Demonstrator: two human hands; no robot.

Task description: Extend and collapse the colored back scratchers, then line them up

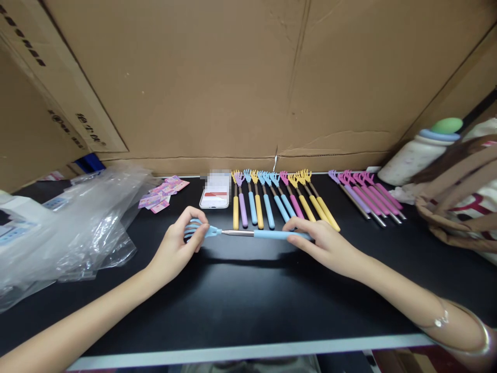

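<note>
A light blue back scratcher (267,234) with a bare metal rod between head and handle lies level across my two hands, above the black table (248,305). My left hand (186,235) is closed round its claw head, partly covering the prongs. At the other end, my right hand (320,241) pinches the blue handle between thumb and fingers. Just behind it, several back scratchers (266,204) in yellow, purple, blue and pink lie side by side, claws pointing to the back. Farther right lies a group of pink and purple back scratchers (368,197), some with metal rod ends showing.
Clear plastic bags (89,228) are heaped at the left, near small pink and purple cards (165,192). A phone (215,191) lies behind my left hand. At the right stand a white bottle (417,155) and a bag (462,202). Cardboard (217,77) walls the back.
</note>
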